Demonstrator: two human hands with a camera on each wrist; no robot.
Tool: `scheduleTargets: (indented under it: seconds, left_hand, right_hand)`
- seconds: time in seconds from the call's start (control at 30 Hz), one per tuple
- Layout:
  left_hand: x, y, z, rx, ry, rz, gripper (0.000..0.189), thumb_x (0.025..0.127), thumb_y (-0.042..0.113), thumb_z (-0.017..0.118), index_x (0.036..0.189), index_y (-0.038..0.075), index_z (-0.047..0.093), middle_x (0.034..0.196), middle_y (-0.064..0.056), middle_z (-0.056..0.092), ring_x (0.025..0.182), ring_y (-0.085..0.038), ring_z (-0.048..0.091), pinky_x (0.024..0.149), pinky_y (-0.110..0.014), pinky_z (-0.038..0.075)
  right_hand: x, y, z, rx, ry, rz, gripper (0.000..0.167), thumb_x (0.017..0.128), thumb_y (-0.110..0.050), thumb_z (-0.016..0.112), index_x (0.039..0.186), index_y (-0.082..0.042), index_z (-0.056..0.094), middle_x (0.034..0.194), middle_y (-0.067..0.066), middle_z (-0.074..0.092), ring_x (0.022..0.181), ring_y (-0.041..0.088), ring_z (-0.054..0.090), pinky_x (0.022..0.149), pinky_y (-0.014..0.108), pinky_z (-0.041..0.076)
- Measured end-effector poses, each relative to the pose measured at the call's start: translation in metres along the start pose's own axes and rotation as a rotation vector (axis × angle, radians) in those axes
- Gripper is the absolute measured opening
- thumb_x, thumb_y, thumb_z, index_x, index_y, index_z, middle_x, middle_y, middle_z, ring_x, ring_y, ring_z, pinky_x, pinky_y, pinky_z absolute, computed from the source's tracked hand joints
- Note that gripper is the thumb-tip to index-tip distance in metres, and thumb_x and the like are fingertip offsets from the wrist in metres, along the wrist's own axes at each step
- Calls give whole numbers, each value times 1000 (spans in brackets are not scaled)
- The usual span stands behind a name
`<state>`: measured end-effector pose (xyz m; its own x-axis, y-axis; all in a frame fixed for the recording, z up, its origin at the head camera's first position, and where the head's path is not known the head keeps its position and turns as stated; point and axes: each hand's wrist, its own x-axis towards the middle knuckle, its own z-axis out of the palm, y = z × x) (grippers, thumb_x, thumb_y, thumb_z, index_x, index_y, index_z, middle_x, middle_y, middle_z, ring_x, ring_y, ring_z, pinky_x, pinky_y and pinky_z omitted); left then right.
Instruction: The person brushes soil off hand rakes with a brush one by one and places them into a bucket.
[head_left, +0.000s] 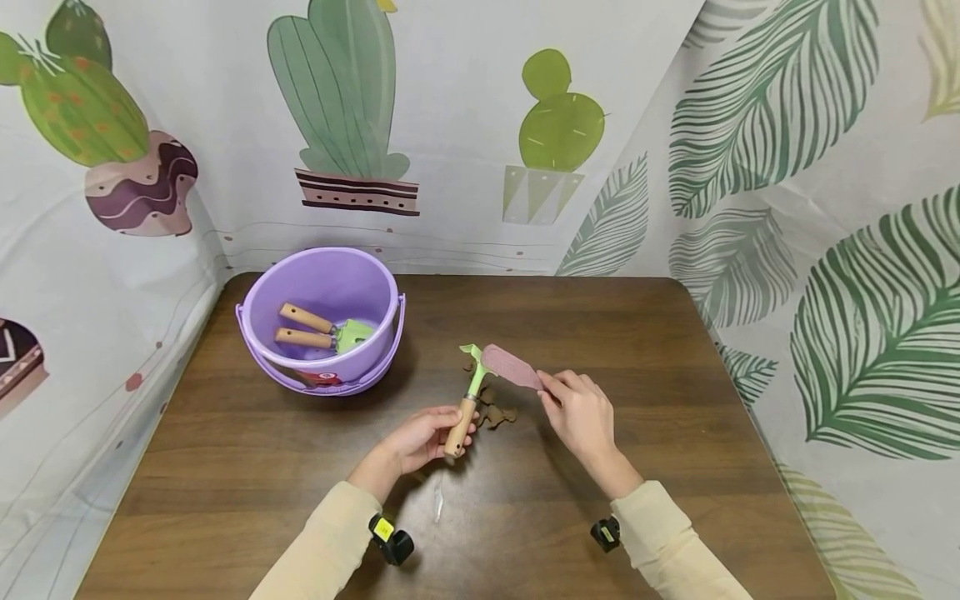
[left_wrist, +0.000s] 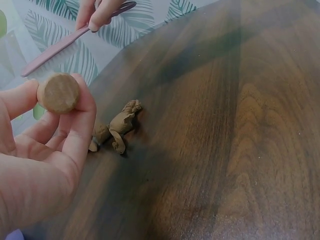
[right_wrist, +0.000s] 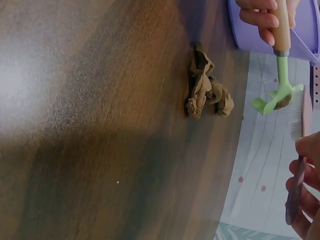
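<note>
My left hand (head_left: pixel 423 437) grips a small garden hand rake (head_left: pixel 467 417) by its wooden handle, with the green pronged head pointing up and away. A brown smear of soil (right_wrist: pixel 283 102) clings to that head in the right wrist view. My right hand (head_left: pixel 585 417) pinches a pink brush (head_left: pixel 513 367) by its handle. The brush's pale bristles (right_wrist: pixel 296 122) face the rake head, right at its edge. Below the tools, crumpled brown clay-like lumps (left_wrist: pixel 122 122) lie on the table. From the left wrist, only the round end of the rake's handle (left_wrist: pixel 59 93) shows.
A purple bucket (head_left: pixel 330 271) with its handle lowered stands at the table's back left. Inside it lie two wooden-handled tools (head_left: pixel 306 338), at least one with a green head. Behind the wooden table (head_left: pixel 675 500) hangs a cloth printed with cacti and leaves (head_left: pixel 465 125).
</note>
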<state>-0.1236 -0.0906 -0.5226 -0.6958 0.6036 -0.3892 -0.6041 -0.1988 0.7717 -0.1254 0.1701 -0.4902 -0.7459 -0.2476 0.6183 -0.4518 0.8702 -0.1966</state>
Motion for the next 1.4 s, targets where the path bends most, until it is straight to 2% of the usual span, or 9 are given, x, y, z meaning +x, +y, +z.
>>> scheduleTargets:
  seconds: [0.2, 0.4, 0.63, 0.93, 1.2, 1.4]
  left_hand:
    - [0, 0, 2, -4, 12, -9, 50, 95, 16, 44, 134, -13, 31, 101, -6, 62, 79, -11, 63, 73, -25, 52]
    - [-1, 0, 3, -17, 0, -12, 49, 95, 19, 45, 132, -12, 34, 104, -10, 61, 81, -13, 63, 69, -24, 52]
    - [-2, 2, 1, -8, -35, -18, 53, 96, 18, 43, 135, -15, 27, 99, -3, 62, 79, -10, 62, 67, -22, 51]
    - [-5, 3, -5, 14, -29, -18, 49, 95, 19, 44, 132, -13, 34, 97, -2, 63, 81, -12, 63, 69, -24, 51]
    - [-5, 3, -2, 7, -51, -22, 56, 95, 19, 45, 135, -15, 27, 96, 0, 64, 81, -11, 63, 69, -23, 51]
    - [-4, 2, -1, -8, -24, -42, 53, 96, 16, 43, 136, -15, 25, 94, -2, 64, 78, -11, 63, 67, -23, 51]
  right_hand:
    - [0, -8, 1, 39, -15, -47, 27, 75, -17, 72, 102, -14, 72, 83, -1, 65, 70, 18, 57, 58, 33, 47]
    - [1, -11, 5, 25, -26, -95, 29, 74, -17, 73, 103, -14, 72, 83, -2, 64, 71, 18, 57, 59, 33, 46]
    - [1, -6, 4, -15, -50, -86, 29, 75, -17, 72, 104, -15, 71, 84, -2, 64, 73, 19, 56, 61, 33, 47]
    - [0, 7, 0, -31, -32, -56, 27, 75, -17, 73, 102, -14, 72, 83, -1, 64, 71, 21, 57, 58, 34, 47]
    - [1, 4, -1, 15, -8, -58, 28, 75, -17, 72, 103, -13, 71, 84, 0, 65, 72, 21, 58, 60, 35, 47]
    - [3, -3, 1, 33, -14, -95, 29, 75, -17, 73, 104, -14, 71, 84, -1, 65, 74, 19, 58, 61, 35, 48]
